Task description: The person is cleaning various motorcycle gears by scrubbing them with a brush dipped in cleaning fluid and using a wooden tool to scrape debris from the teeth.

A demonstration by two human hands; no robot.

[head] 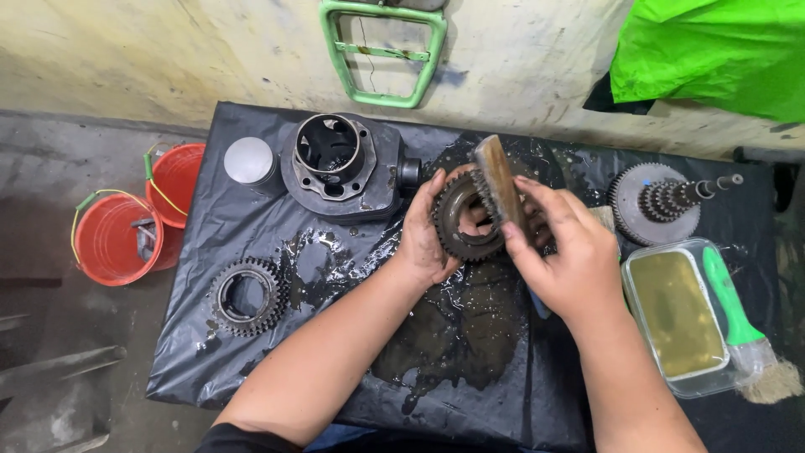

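Observation:
My left hand (422, 231) grips a dark, greasy gear (463, 220) by its left rim, holding it upright above a wet black plastic sheet (251, 352). My right hand (563, 252) holds a wooden-backed brush (496, 180) with its bristles pressed against the gear's right-hand teeth. Both hands are smeared with oil. A dark puddle of dirty liquid (457, 331) lies on the sheet right under the gear.
On the sheet lie another ring gear (248, 297), a metal engine cylinder (340, 166), a grey piston (250, 160) and a stepped gear cluster on a shaft (662, 203). A clear tray of yellowish liquid (677, 315) holds a green-handled paintbrush (738, 323). Two red buckets (117, 239) stand left.

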